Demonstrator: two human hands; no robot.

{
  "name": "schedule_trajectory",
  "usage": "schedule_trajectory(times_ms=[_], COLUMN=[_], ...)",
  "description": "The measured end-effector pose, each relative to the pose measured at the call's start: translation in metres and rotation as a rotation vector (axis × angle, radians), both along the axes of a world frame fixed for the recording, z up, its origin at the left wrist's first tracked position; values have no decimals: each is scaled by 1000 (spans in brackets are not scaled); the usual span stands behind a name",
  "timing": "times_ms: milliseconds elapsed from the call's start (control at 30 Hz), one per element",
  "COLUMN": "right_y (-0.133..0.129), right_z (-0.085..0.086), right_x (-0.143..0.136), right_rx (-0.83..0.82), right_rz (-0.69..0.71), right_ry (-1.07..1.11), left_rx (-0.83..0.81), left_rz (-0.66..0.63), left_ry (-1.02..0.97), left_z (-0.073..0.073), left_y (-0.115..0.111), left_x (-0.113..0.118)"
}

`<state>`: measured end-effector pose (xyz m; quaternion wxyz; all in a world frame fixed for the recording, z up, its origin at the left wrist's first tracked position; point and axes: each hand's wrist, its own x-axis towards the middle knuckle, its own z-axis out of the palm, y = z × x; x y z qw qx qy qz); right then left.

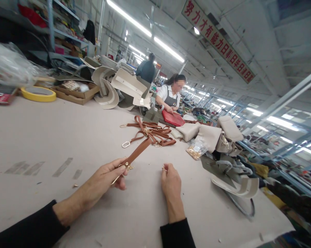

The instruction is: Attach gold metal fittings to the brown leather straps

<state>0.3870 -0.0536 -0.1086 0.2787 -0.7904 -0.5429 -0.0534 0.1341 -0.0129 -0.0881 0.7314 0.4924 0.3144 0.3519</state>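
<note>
A brown strap [140, 150] with gold metal fittings is pinched at its near end by my left hand [106, 179], and its far part reaches to a pile of similar brown straps [158, 132] with gold rings and clasps. To the right of the strap, my right hand [171, 181] is closed just above the table. Its fingertips pinch a tiny metal piece [163, 167], too small to name with certainty. The two hands are apart.
Yellow tape [38, 94] and a cardboard box [76, 93] lie at the back left of the table [54, 134]. Beige bags [208, 136], a plastic bag of gold pieces [195, 150] and curved panels [238, 186] sit right. A person [171, 94] handles a red item [173, 119] beyond.
</note>
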Motion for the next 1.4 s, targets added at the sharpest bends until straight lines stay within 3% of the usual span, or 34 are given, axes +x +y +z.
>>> schedule_trajectory(times_ms=[367, 533, 633, 767, 833, 1033, 1400], right_y=[3, 0, -1, -6, -9, -13, -11], right_z=[-11, -8, -2, 7, 10, 10, 10], right_x=[12, 11, -6, -45, -64, -87, -93], right_rx=[-9, 69, 129, 268, 283, 335, 365], right_rz=[-6, 31, 145, 411, 533, 733, 744], right_ry=[45, 182, 332, 726, 799, 658, 439], left_rx=[-155, -45, 31, 92, 117, 192, 491], left_rz=[104, 119, 134, 164, 153, 99, 231], left_ry=[-149, -36, 32, 99, 98, 96, 296], left_z=[8, 9, 4, -7, -9, -5, -9], left_y=[-4, -5, -5, -2, -2, -6, -10], left_x=[-2, 1, 4, 8, 9, 8, 13])
